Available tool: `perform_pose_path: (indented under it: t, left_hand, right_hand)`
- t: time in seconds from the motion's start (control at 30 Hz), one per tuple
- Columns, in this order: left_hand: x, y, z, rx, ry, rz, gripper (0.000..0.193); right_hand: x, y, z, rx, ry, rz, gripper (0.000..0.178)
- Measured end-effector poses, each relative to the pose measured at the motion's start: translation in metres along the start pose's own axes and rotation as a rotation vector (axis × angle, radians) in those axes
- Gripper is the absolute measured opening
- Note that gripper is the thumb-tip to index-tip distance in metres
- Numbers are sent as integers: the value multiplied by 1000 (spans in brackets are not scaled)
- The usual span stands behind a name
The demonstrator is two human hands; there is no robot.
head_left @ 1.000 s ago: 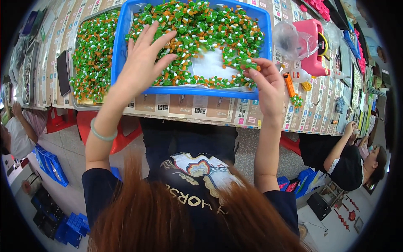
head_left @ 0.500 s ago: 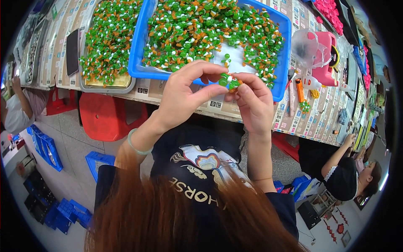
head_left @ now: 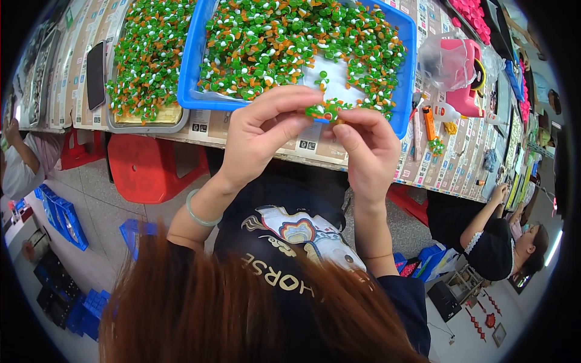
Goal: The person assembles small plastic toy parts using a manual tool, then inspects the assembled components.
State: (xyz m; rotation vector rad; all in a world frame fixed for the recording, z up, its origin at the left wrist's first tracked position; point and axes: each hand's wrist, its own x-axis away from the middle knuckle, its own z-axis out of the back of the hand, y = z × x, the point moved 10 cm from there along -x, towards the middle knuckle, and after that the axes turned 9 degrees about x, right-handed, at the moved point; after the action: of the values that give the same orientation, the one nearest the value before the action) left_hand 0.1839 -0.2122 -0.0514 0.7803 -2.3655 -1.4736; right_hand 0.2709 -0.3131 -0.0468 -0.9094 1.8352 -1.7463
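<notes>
Closest to the camera is the person's own reddish-brown hair (head_left: 242, 314), and below it a dark printed shirt (head_left: 290, 236). Both forearms rise from there, the left one wearing a pale green bangle (head_left: 196, 213) at the wrist.

The left hand (head_left: 263, 136) and the right hand (head_left: 366, 151) meet just in front of the table edge. Together they pinch a small cluster of green and orange beads (head_left: 324, 111), the left thumb and forefinger closing on it from the left, the right fingertips pressing in from the right. The cluster sits between the two hands, just over the near rim of the blue tray (head_left: 189, 78); whether it is a single joined piece or several loose ones is hard to tell at this size.

The blue tray is heaped with green, orange and white beads around a bare white patch. To its left stands a grey tray (head_left: 145, 127) filled with the same sort of beads, and beside that lies a dark phone (head_left: 95, 75). To the right of the blue tray are a clear plastic bag (head_left: 445, 60), a pink box (head_left: 469, 81) and an orange lighter (head_left: 429, 123). Under the table stands a red stool (head_left: 148, 169).

At the far right another person in dark clothes (head_left: 484, 236) sits at the same table.
</notes>
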Motion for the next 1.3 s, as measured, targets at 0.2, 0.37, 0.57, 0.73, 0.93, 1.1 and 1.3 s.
perform_pose_path:
  t: [0.2, 0.37, 0.57, 0.73, 0.93, 1.1, 1.3]
  left_hand:
    - [-2, -10, 3, 252, 40, 49, 24]
    - [-2, -10, 28, 343, 152, 47, 26]
    - [6, -3, 50, 730, 269, 179, 22]
    - [23, -9, 39, 860, 257, 372, 20]
    - [40, -10, 15, 938, 234, 489, 17]
    - [54, -18, -1, 869, 315, 552, 14]
    - [60, -12, -15, 848, 236, 565, 10]
  right_hand:
    - [4, -22, -3, 343, 70, 388, 15]
    - [-10, -23, 14, 343, 89, 345, 14]
    - [-43, -48, 47, 363, 93, 173, 19]
    - [-28, -205, 76, 18, 158, 589, 35]
    - [2, -208, 71, 1, 169, 597, 33]
    - [23, -227, 71, 122, 222, 751, 32]
    - [22, -287, 63, 235, 275, 1116, 30]
